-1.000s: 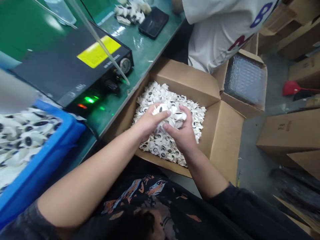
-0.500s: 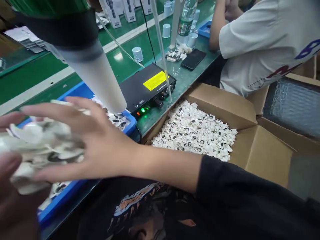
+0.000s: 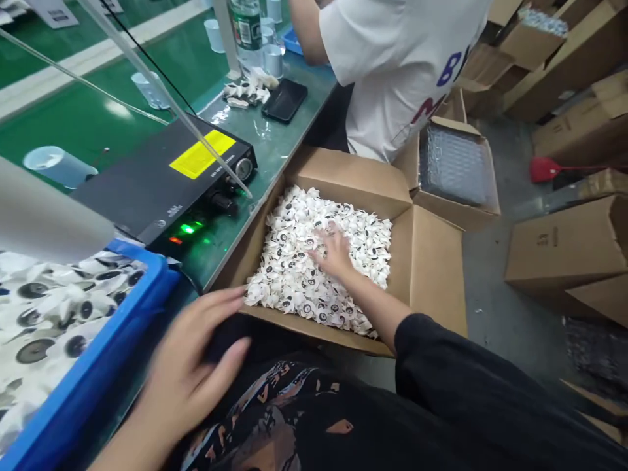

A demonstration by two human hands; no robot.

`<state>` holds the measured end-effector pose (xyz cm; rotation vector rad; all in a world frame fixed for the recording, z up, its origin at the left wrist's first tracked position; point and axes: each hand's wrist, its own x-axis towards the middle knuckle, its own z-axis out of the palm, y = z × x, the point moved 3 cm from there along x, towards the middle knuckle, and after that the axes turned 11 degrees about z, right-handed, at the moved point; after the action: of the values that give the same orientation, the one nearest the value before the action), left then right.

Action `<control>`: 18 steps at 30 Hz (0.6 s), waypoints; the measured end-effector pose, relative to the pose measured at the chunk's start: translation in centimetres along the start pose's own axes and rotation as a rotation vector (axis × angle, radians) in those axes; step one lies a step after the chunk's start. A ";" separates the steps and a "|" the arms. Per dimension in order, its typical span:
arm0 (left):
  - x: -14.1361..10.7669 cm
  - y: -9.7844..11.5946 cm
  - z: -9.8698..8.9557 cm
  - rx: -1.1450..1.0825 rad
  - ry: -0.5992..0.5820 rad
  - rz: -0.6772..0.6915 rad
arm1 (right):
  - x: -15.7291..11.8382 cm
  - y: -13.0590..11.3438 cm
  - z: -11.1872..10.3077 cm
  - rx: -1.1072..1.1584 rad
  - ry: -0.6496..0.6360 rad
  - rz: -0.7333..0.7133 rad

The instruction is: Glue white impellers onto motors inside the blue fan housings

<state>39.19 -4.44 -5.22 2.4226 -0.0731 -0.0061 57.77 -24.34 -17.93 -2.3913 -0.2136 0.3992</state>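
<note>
A cardboard box (image 3: 436, 275) holds a heap of small white bladed parts (image 3: 304, 268) with dark round centres, like little fan blades. On top of that heap lies my right hand (image 3: 334, 252), fingers spread among the parts. My left hand (image 3: 196, 360) is at the box's near left corner, fingers stretched and thumb apart, with nothing in it. To the left, a blue bin (image 3: 105, 347) contains more of the same white parts.
A black control unit (image 3: 167, 170) with lit indicators sits on the bench beside the bin. Beyond are a phone (image 3: 285, 100), a water bottle (image 3: 246, 33) and light-blue cups (image 3: 59, 167). A co-worker in a white shirt (image 3: 377, 59) is close behind the box. More cartons (image 3: 569, 248) stand at right.
Both hands have left the blue bin, where they held a bunch of white parts. The right hand is now in the box, the left near its corner, empty. The view has swung right.
</note>
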 end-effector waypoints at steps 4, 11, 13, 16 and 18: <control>10.4 -3.3 8.2 0.120 -0.225 -0.171 | 3.0 5.2 -0.4 -0.105 0.070 0.352; 14.1 -6.9 15.3 0.314 -0.333 -0.388 | -2.5 4.9 2.2 -0.288 -0.200 0.316; 13.3 -6.8 15.0 0.324 -0.379 -0.343 | -3.0 5.1 1.9 -0.310 -0.264 0.320; 13.1 -7.0 14.4 0.341 -0.406 -0.322 | -2.7 5.3 1.4 -0.328 -0.298 0.365; 13.1 -7.4 14.4 0.358 -0.403 -0.347 | -2.8 5.1 1.4 -0.335 -0.303 0.386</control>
<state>52.27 -9.02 -20.70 2.7224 0.1795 -0.6923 54.88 -28.00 -21.71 -2.6933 0.0556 0.9749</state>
